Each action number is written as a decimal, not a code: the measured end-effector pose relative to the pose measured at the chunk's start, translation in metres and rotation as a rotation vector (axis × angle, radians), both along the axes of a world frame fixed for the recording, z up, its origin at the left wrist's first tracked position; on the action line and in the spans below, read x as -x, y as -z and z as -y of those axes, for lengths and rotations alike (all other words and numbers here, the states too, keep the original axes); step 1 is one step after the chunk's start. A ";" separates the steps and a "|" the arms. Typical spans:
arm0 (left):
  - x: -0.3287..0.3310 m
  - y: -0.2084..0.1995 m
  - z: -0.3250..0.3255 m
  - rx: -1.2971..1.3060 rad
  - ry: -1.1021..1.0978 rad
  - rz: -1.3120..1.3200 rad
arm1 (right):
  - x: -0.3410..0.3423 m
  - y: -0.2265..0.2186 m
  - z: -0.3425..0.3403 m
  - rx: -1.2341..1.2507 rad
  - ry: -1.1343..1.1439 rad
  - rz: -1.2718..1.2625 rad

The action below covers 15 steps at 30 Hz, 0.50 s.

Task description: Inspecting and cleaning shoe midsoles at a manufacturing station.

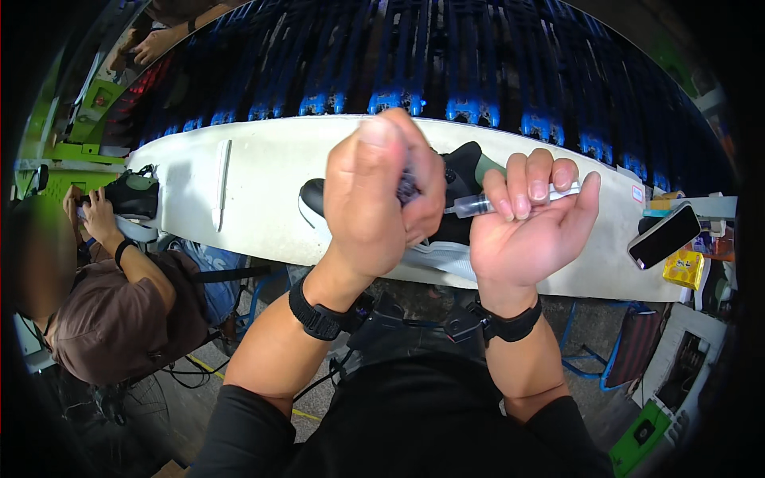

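Note:
My left hand [370,199] is raised over the white bench and closed. Something dark and wrinkled shows between its fingers, too blurred to name. My right hand [530,231], palm turned up, has its fingers curled around a clear syringe [473,206]. The syringe tip points left toward my left hand. Behind and beneath both hands lies a black and green shoe [472,165] with a pale sole, largely covered by them. A black rounded piece with a white edge [313,199] pokes out left of my left hand.
A white stick-like tool [221,187] lies on the white bench [267,175]. At the right end are a phone [665,236] and a yellow box [684,268]. A dark blue-lit slatted rack [398,72] runs behind. At left, a seated person [119,311] handles a dark shoe [135,195].

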<state>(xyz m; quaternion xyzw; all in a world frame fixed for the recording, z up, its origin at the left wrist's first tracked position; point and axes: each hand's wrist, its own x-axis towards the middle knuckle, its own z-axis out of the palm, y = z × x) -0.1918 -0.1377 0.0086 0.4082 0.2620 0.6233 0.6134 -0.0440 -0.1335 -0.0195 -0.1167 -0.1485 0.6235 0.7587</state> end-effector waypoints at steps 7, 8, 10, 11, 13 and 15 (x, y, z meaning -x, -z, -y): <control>0.011 0.009 0.009 -0.162 0.012 0.124 | 0.002 0.004 0.001 -0.030 -0.012 0.015; 0.015 0.008 0.009 -0.153 0.006 0.098 | 0.002 0.003 0.002 -0.016 -0.010 0.021; 0.018 0.009 0.011 -0.133 -0.121 0.180 | 0.002 0.003 0.000 -0.008 -0.012 0.024; 0.020 0.008 0.011 -0.116 -0.246 0.264 | 0.000 0.005 -0.001 0.012 -0.014 0.016; 0.051 -0.003 0.007 -0.028 -0.460 0.398 | -0.001 0.006 -0.006 0.032 -0.017 0.007; 0.080 -0.008 0.007 -0.040 -0.508 0.378 | -0.002 0.006 -0.012 0.078 -0.011 0.027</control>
